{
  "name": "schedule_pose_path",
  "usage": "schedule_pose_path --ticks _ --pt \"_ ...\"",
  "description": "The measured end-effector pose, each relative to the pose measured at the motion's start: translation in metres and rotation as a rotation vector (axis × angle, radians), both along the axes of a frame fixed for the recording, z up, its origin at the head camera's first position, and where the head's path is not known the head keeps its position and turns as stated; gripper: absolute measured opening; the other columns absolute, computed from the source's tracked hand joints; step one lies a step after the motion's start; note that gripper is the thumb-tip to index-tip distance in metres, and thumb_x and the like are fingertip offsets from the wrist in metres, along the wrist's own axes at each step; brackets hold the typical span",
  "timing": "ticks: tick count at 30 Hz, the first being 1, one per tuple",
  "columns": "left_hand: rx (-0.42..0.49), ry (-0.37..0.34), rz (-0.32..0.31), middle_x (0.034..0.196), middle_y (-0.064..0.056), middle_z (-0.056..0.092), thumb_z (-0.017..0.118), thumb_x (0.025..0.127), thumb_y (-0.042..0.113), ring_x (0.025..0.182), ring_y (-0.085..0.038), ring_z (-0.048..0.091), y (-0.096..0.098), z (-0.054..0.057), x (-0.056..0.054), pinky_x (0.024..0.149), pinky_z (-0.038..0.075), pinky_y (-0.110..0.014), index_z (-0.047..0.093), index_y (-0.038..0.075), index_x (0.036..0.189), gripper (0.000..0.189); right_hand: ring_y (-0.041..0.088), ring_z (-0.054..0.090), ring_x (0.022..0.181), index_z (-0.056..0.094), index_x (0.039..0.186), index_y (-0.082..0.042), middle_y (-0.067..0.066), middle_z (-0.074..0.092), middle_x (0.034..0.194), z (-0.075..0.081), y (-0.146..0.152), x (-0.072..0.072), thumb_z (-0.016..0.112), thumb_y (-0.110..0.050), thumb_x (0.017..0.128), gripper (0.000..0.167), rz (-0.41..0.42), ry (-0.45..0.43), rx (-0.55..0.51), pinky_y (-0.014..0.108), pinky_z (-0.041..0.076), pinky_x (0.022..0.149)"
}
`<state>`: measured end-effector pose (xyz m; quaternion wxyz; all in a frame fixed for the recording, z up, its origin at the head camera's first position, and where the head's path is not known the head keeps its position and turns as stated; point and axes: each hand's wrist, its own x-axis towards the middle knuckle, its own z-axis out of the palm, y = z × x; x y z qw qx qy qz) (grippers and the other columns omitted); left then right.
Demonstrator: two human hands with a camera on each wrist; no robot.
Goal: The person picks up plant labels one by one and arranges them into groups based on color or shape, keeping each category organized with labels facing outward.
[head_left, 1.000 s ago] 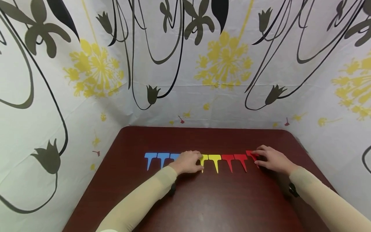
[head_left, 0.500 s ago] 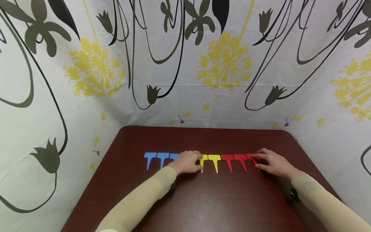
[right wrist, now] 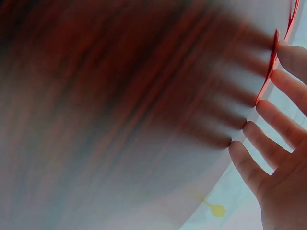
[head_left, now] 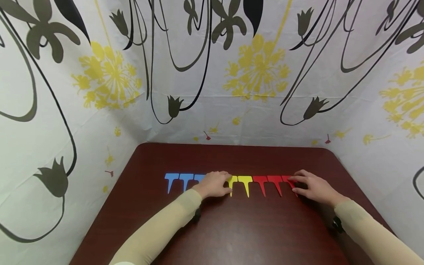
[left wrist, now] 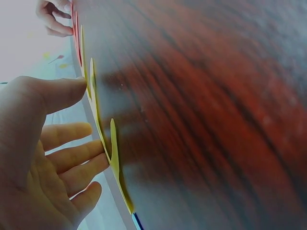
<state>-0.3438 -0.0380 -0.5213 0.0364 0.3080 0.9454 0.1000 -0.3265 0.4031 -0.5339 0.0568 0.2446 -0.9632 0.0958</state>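
A row of flat T-shaped plant labels lies across the table, stems toward me: blue labels (head_left: 172,178) at left, yellow labels (head_left: 245,180) in the middle, red labels (head_left: 275,179) at right. My left hand (head_left: 213,184) rests over the join of blue and yellow, hiding part of the row. In the left wrist view its fingertips (left wrist: 101,160) touch the yellow labels' top edges. My right hand (head_left: 313,187) touches the rightmost red label (right wrist: 274,55) with thumb and fingertips, its other fingers (right wrist: 240,148) extended down to the table.
The dark red-brown table (head_left: 238,228) has rounded far corners. A white cloth (head_left: 232,121) printed with flowers hangs behind it and along both sides.
The rightmost red label, which sat slightly higher and tilted, has moved down into line with the row under my right hand. My left hand has stayed in place.
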Motion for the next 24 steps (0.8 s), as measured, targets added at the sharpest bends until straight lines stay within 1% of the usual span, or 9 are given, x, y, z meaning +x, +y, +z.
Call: schedule_pose_path --ticks 4,7,11,14,19,21,23,24 --pt "0.003 0.001 -0.003 0.145 0.001 0.055 0.066 0.093 0.051 0.127 -0.018 0.055 0.001 -0.001 0.001 0.105 0.045 -0.04 0.057 0.019 0.144 0.061 0.026 0.059 0.111 0.069 0.13 -0.024 0.003 0.056 0.125 -0.001 0.001 0.002 0.073 -0.049 0.09 0.048 -0.004 -0.001 0.001 0.055 0.052 0.087" --pt "0.011 -0.003 -0.008 0.145 0.001 0.055 0.066 0.093 0.051 0.127 -0.018 0.056 0.001 -0.002 0.001 0.105 0.046 -0.04 0.057 0.019 0.144 0.06 0.027 0.059 0.112 0.068 0.131 -0.024 0.003 0.056 0.126 -0.001 0.001 0.004 0.071 -0.052 0.091 0.049 -0.014 -0.018 -0.011 0.055 0.052 0.087" --pt "0.04 -0.01 -0.016 0.144 0.001 0.055 0.066 0.094 0.05 0.127 -0.018 0.055 0.003 -0.003 0.001 0.105 0.046 -0.04 0.058 0.019 0.143 0.059 0.028 0.059 0.112 0.067 0.133 -0.022 0.004 0.055 0.127 0.004 0.002 0.007 0.068 -0.05 0.094 0.048 -0.046 -0.041 -0.082 0.058 0.051 0.088" --pt "0.069 -0.011 -0.016 0.144 0.002 0.056 0.065 0.095 0.05 0.128 -0.018 0.055 0.002 -0.001 -0.001 0.105 0.046 -0.04 0.059 0.019 0.142 0.057 0.029 0.059 0.112 0.065 0.135 -0.02 0.005 0.054 0.128 0.012 -0.002 0.006 0.067 -0.044 0.096 0.045 -0.062 -0.034 -0.126 0.059 0.05 0.089" --pt "0.15 0.001 -0.011 0.144 0.0 0.056 0.064 0.098 0.043 0.127 -0.019 0.056 -0.001 0.007 -0.004 0.103 0.048 -0.041 0.059 0.017 0.142 0.051 0.028 0.059 0.111 0.063 0.137 -0.019 0.004 0.055 0.128 0.031 -0.022 -0.002 0.067 -0.037 0.098 0.043 -0.082 0.016 -0.151 0.06 0.05 0.087" --pt "0.17 0.028 0.0 0.143 0.0 0.056 0.064 0.098 0.042 0.128 -0.019 0.055 -0.004 0.014 -0.004 0.105 0.046 -0.042 0.06 0.017 0.142 0.05 0.028 0.06 0.109 0.062 0.137 -0.02 0.003 0.056 0.127 0.04 -0.034 -0.005 0.064 -0.04 0.099 0.043 -0.106 0.038 -0.174 0.059 0.05 0.086" --pt "0.172 0.063 0.021 0.144 -0.001 0.056 0.062 0.1 0.042 0.131 -0.02 0.052 -0.008 0.022 -0.004 0.109 0.042 -0.042 0.059 0.017 0.142 0.05 0.028 0.06 0.109 0.062 0.137 -0.021 0.002 0.058 0.127 0.048 -0.05 -0.007 0.06 -0.044 0.1 0.044 -0.135 0.057 -0.206 0.059 0.049 0.086" --pt "0.172 0.084 0.037 0.145 -0.002 0.055 0.06 0.1 0.043 0.133 -0.021 0.05 -0.011 0.027 -0.004 0.111 0.039 -0.043 0.059 0.017 0.142 0.05 0.028 0.061 0.108 0.063 0.136 -0.021 0.003 0.059 0.127 0.053 -0.06 -0.008 0.06 -0.043 0.1 0.042 -0.149 0.069 -0.231 0.059 0.049 0.085"
